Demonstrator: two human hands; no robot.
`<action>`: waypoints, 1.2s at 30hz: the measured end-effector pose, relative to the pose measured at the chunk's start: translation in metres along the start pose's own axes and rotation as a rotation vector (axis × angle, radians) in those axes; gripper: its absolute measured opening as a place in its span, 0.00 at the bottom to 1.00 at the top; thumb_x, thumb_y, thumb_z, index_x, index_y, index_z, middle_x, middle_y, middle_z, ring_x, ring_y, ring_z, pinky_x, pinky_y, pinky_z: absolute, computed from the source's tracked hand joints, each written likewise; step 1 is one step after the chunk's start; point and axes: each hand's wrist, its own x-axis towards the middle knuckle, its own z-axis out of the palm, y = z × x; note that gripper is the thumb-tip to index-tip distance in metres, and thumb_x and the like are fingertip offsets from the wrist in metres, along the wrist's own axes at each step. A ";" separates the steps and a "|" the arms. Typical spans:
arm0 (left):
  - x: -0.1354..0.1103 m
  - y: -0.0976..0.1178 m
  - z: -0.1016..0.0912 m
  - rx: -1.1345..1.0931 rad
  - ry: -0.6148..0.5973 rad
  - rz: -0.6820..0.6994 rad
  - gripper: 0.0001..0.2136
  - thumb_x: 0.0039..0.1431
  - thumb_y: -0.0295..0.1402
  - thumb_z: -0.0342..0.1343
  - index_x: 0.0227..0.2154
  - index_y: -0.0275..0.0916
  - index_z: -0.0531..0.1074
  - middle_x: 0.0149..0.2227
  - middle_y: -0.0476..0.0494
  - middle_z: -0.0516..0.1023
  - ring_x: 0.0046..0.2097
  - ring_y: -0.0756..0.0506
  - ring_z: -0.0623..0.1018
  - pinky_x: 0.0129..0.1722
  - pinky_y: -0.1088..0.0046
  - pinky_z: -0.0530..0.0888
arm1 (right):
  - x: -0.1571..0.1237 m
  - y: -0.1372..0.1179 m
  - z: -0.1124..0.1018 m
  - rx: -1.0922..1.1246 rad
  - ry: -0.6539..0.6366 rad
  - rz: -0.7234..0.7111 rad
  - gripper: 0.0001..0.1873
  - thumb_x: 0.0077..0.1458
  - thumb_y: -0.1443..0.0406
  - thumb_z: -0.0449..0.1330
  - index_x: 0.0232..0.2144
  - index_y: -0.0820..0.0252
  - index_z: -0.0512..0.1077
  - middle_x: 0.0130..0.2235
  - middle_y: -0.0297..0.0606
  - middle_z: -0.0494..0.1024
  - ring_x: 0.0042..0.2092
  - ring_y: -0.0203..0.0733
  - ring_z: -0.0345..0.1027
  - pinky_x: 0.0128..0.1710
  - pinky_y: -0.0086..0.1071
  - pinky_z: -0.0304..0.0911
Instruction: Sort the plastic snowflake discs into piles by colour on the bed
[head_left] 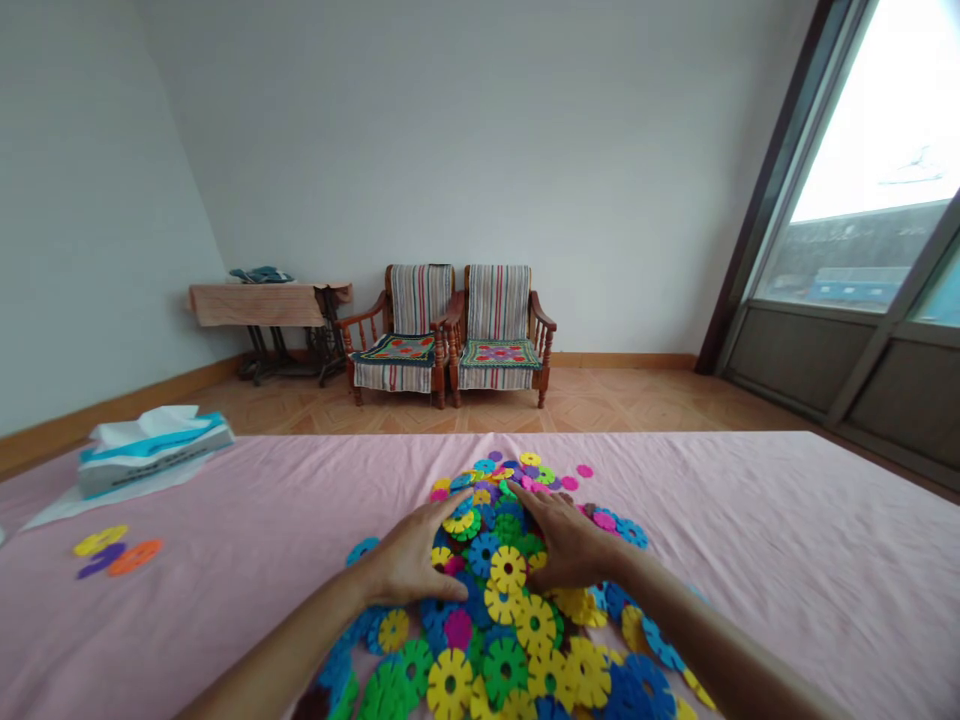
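A spread-out heap of notched plastic discs [508, 568] in yellow, blue, green, pink and other colours lies in front of me. My left hand [417, 548] rests against the left side of the heap, thumb apart from the fingers. Across from it, my right hand [564, 538] lies on the right side, also with its fingers spread. Discs show between the two palms, and neither hand is closed around one. The undersides of both hands are hidden. Off to the left sit a yellow disc [101, 540], a purple disc [102, 561] and an orange disc [136, 557].
A pink cloth [787, 560] covers the table. At its far left stands a tissue box [156, 450] with a tissue sticking out. Beyond the table are two wooden armchairs [498, 340], a cloth-covered sewing table [255, 304] and a large window [885, 170] on the right.
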 end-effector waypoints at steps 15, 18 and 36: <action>0.015 0.071 0.011 -0.232 0.068 0.113 0.34 0.44 0.28 0.62 0.58 0.45 0.63 0.58 0.44 0.67 0.58 0.40 0.66 0.59 0.64 0.61 | -0.023 0.003 -0.014 0.636 0.111 -0.204 0.34 0.45 0.70 0.62 0.56 0.54 0.61 0.48 0.38 0.74 0.48 0.45 0.70 0.48 0.40 0.67; 0.004 0.078 0.003 -0.173 0.008 0.084 0.31 0.46 0.29 0.62 0.56 0.48 0.65 0.56 0.46 0.69 0.57 0.40 0.67 0.59 0.61 0.61 | -0.037 0.006 -0.026 0.629 0.011 -0.133 0.32 0.43 0.75 0.59 0.52 0.53 0.65 0.44 0.35 0.76 0.44 0.42 0.71 0.43 0.37 0.69; 0.072 -0.019 -0.018 0.316 -0.051 -0.194 0.45 0.38 0.55 0.62 0.59 0.37 0.60 0.60 0.32 0.63 0.61 0.29 0.61 0.58 0.55 0.59 | 0.074 0.033 -0.021 -0.020 0.031 0.154 0.54 0.36 0.49 0.68 0.62 0.58 0.54 0.63 0.53 0.55 0.64 0.65 0.42 0.58 0.59 0.42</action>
